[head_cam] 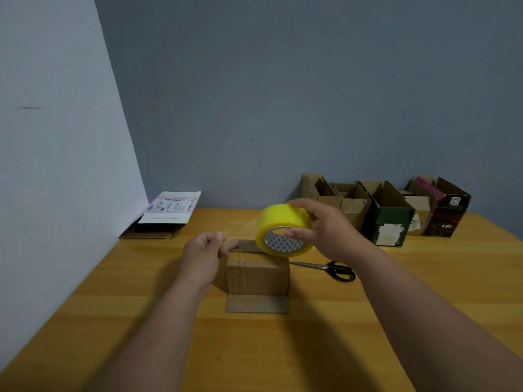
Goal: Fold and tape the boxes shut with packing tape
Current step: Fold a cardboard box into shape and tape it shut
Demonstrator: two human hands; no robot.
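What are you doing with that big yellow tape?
A person is taping a small cardboard box on the wooden table. The right hand holds the yellow tape roll above the box, and the left hand pinches the clear strip of tape pulled from it. Scissors lie to the right, and open boxes stand by the wall.

No text could be read. The white shipping label (169,207) on the flattened box (152,230) at far left bore print too blurred to make out; markings on the far-right boxes (450,213) were equally illegible.
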